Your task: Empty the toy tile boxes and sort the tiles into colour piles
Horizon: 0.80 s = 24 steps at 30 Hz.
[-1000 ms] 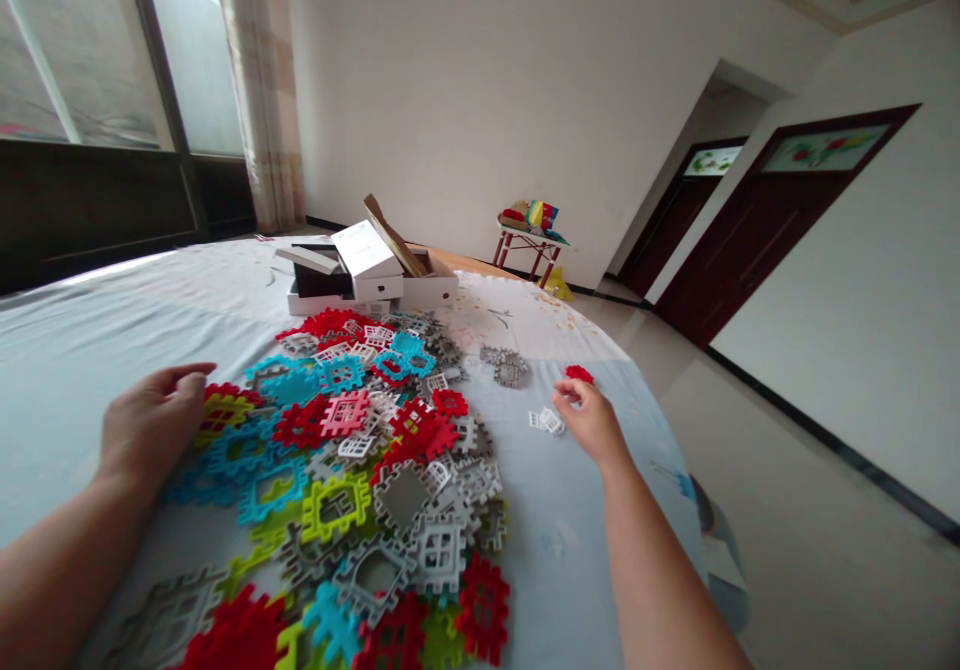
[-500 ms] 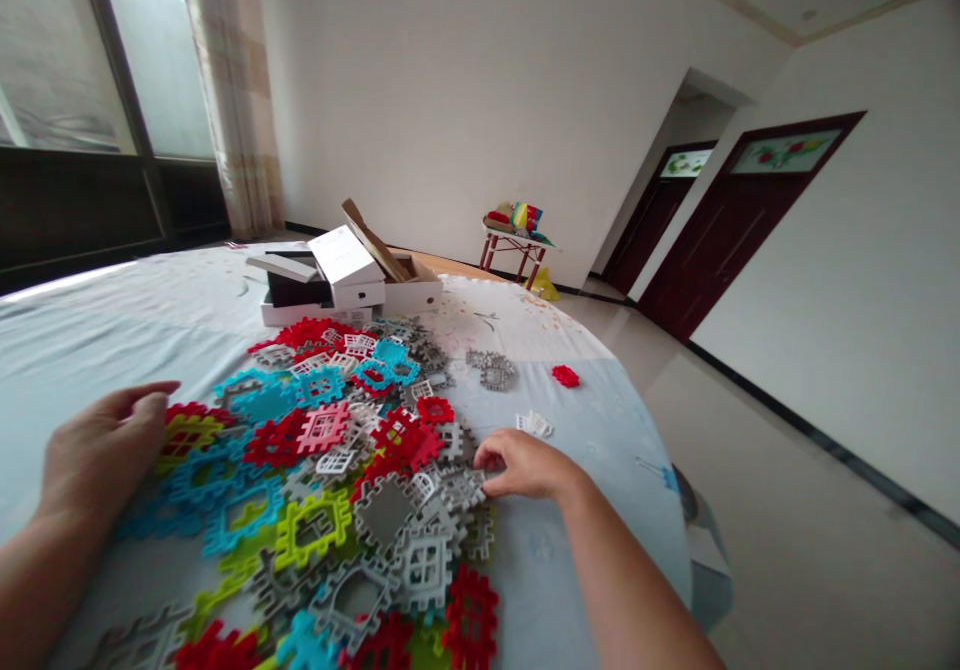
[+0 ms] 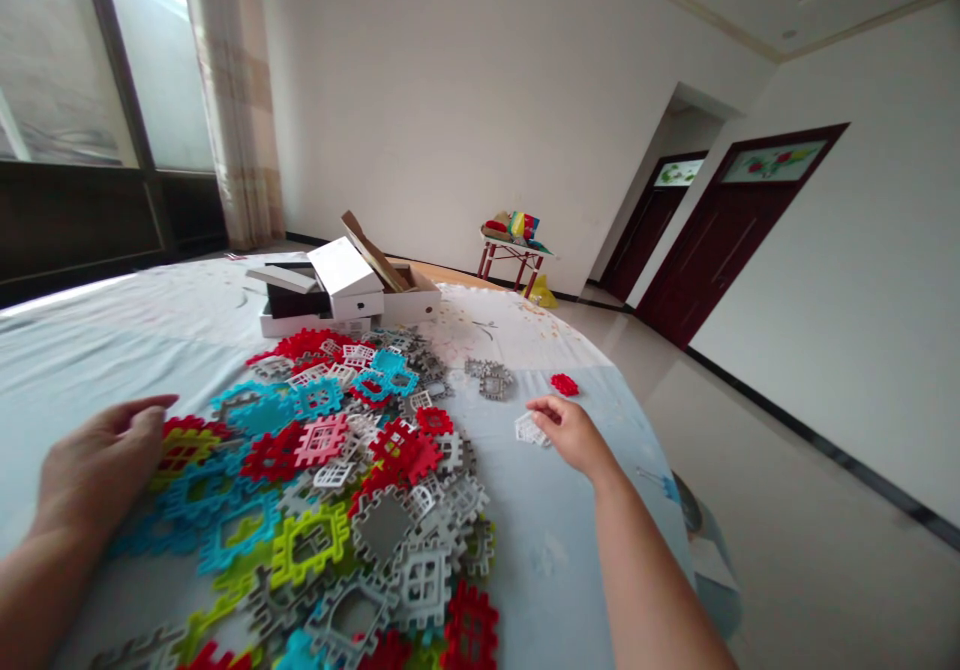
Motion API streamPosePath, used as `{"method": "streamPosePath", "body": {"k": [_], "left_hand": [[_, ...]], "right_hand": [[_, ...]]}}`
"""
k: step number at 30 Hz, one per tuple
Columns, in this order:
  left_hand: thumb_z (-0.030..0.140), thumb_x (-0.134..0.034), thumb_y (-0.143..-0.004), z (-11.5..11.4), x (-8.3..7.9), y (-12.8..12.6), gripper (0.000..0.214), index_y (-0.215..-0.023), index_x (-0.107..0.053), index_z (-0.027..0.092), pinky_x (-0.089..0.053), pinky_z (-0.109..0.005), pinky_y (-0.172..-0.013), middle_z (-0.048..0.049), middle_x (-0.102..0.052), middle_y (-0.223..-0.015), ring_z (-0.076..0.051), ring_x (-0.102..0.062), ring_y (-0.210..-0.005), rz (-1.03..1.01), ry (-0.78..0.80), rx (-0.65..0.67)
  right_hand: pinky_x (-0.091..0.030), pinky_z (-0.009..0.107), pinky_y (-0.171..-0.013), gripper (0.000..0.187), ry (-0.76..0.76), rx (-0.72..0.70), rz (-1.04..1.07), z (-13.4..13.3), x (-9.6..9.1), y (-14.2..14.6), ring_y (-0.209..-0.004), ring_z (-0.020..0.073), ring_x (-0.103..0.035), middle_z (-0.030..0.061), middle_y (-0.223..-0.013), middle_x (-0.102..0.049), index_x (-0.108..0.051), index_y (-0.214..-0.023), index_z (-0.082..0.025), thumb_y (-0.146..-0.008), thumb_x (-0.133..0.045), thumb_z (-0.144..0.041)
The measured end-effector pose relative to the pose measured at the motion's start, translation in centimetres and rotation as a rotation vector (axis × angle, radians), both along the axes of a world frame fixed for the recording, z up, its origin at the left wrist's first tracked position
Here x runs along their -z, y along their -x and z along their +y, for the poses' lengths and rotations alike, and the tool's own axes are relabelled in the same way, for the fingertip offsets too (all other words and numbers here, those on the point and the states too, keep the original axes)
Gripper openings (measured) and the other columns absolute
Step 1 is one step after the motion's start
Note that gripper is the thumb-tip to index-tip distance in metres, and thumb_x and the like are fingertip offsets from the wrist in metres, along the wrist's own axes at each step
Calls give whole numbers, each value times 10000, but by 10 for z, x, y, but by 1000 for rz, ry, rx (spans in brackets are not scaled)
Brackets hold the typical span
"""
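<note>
Head camera: the right hand (image 3: pixel 576 432) is stretched forward over the right part of the table (image 3: pixel 90 340), forearm running up from the bottom of the frame, wrist straight. Its fingers are curled in close together, with the tips at a small cluster of white pieces (image 3: pixel 529 431). Whether they actually pinch the pieces cannot be told. The left hand (image 3: pixel 94 470) lies palm down with fingers straight and side by side, resting on the left edge of the pile of tiles (image 3: pixel 337 490).

The white pieces lie flat on bare cloth just right of the pile, between it and the table's curved right edge. Bare cloth surrounds them. A little red piece (image 3: pixel 564 384) sits beyond, nearer the edge, and a few grey pieces (image 3: pixel 491 380) sit farther in, all apart from one another. Past the edge the floor (image 3: pixel 787 510) drops away. Left of the pile there is wide bare cloth too.

The white cluster is too small to read its shape well — its longer side seems to run roughly across the view. The pile's long axis runs away from the person, from the near edge toward the white boxes (image 3: pixel 341 285) at the far end, with red, blue, green, grey and pink tiles overlapping flat.
</note>
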<state>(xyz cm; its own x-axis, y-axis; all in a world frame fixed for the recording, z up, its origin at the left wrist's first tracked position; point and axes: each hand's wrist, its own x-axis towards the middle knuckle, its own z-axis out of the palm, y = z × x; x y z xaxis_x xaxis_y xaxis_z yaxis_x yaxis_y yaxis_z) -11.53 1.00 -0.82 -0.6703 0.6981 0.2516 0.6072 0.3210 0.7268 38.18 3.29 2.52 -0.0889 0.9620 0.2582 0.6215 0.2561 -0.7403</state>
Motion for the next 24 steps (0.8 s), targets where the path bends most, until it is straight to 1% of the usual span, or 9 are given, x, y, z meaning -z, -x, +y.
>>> {"method": "streamPosePath", "body": {"k": [3,5,6,9,12,15,19,22,24], "left_hand": [[458,-343,-756,-7,-14,-12,474,-1083,-594,226,-375,-239,-514,-34,-580,-715,-157,-525,-584,-26,82,-13],[456,-342,-761,-7,-15,-12,467,-1091,-586,233,-375,-231,-515,-33,-582,-730,-150,-525,-588,-8,96,-11],[458,-343,-763,-6,-13,-10,463,-1088,-587,235,-373,-228,-514,-32,-584,-733,-149,-525,-589,3,96,-12],[473,-354,-762,1,-2,2,458,-1081,-590,244,-363,-222,-503,-32,-591,-736,-143,-522,-574,17,94,-4],[476,-354,-765,6,9,11,449,-1088,-585,265,-357,-215,-490,-26,-593,-739,-140,-523,-569,29,93,2],[469,-354,-767,7,11,12,458,-1093,-585,246,-357,-212,-483,-28,-593,-738,-138,-525,-561,27,72,-5],[463,-339,-770,2,2,4,469,-1084,-592,223,-362,-219,-495,-30,-589,-730,-143,-523,-572,29,54,14],[459,-332,-767,-2,-6,-2,473,-1075,-596,216,-367,-227,-511,-36,-591,-754,-153,-523,-599,20,76,9],[453,-335,-762,-3,-10,-5,468,-1070,-599,219,-367,-228,-514,-38,-590,-758,-157,-522,-608,16,83,0]], "right_hand": [[-477,308,-743,286,-118,140,-70,7,8,-10,-780,177,-607,75,-890,-662,-628,-963,-154,-748,-489,-281],[-467,318,-770,301,-188,189,-112,8,10,-5,-791,177,-599,81,-903,-657,-628,-981,-155,-745,-488,-279],[-467,317,-766,302,-203,182,-116,7,10,1,-781,174,-596,80,-894,-657,-627,-984,-155,-749,-487,-281],[-477,300,-714,283,-179,65,-98,-2,9,32,-722,161,-592,68,-847,-660,-635,-965,-164,-773,-483,-306],[-479,319,-699,281,-141,-94,-114,-16,7,67,-719,182,-593,59,-808,-660,-645,-953,-193,-770,-519,-364],[-479,337,-664,274,-86,-183,-77,-26,9,91,-679,199,-594,37,-730,-645,-635,-979,-255,-750,-550,-380],[-472,327,-640,296,47,-207,81,-30,15,105,-646,188,-590,15,-704,-618,-590,-1033,-298,-739,-558,-305],[-471,321,-673,318,72,-202,226,-26,18,106,-686,180,-587,11,-742,-610,-566,-1048,-276,-730,-560,-268],[-472,314,-687,324,74,-187,325,-21,17,101,-708,173,-585,13,-768,-608,-565,-1039,-255,-716,-577,-260]]}}
